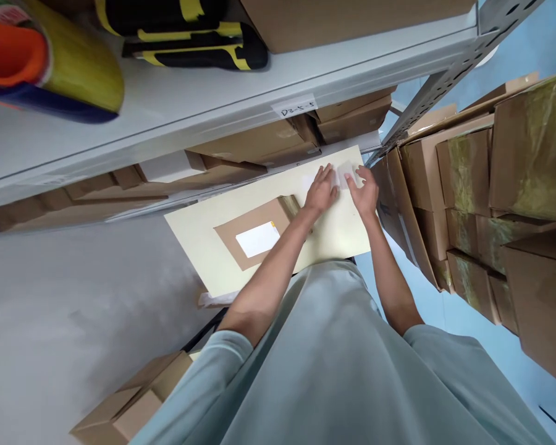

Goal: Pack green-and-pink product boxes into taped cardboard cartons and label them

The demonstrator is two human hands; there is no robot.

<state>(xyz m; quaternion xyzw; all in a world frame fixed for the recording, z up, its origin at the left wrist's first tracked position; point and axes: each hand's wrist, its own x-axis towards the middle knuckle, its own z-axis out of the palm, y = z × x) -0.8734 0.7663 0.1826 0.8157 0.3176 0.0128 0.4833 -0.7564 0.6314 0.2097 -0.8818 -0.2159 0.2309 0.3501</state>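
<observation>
Over a cream board (204, 247), both of my hands are close to a small translucent plastic piece (345, 174); whether it is a bag or a sheet I cannot tell. My left hand (322, 190) lies on the board at the left of this piece, palm down with its fingers stretched out. At the other side, my right hand (365, 193) has its thumb on the plastic and its fingers bent around the right edge. A flat brown cardboard box (227, 232) with a white label (258, 239) rests on the board, left of my hands.
Above the board runs a white shelf (167, 99) holding a black-and-yellow utility knife (199, 49) and a yellow tape roll (81, 59). Cardboard boxes (254, 142) fill the level below. Taped cartons (467, 161) are stacked at the right, beside a metal upright (426, 99). Another carton (130, 402) sits lower left.
</observation>
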